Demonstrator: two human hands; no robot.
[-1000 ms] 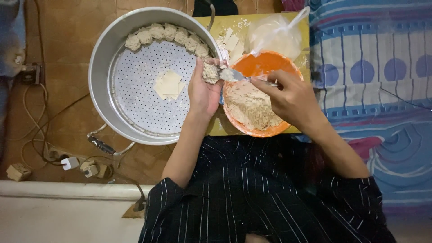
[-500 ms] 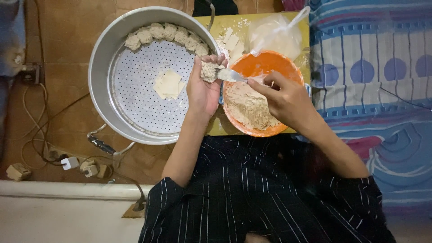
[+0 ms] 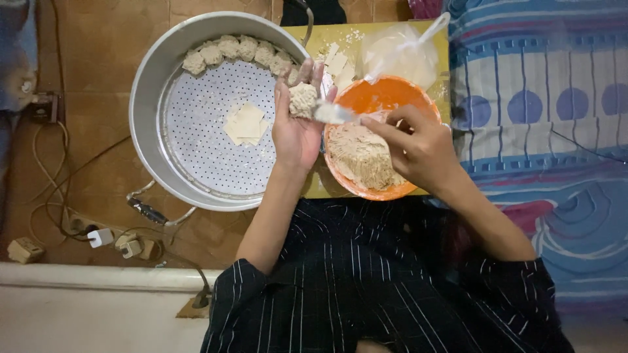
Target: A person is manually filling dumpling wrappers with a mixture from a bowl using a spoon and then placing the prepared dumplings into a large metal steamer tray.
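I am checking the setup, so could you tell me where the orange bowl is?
In the head view, the orange bowl sits right of centre, beside the metal steamer pan, under the right hand.

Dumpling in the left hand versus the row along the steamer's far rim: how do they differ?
The dumpling sits cupped in the left hand, alone, with a utensil from the right hand pressed against it. The row of dumplings rests on the steamer tray, side by side, untouched. Both are pale, lumpy and similar in size.

Brown tiled floor (image 3: 85, 59) under dim, warm light; tangled cables and plugs (image 3: 98, 236) lie left, a blue patterned mattress (image 3: 549, 85) right.
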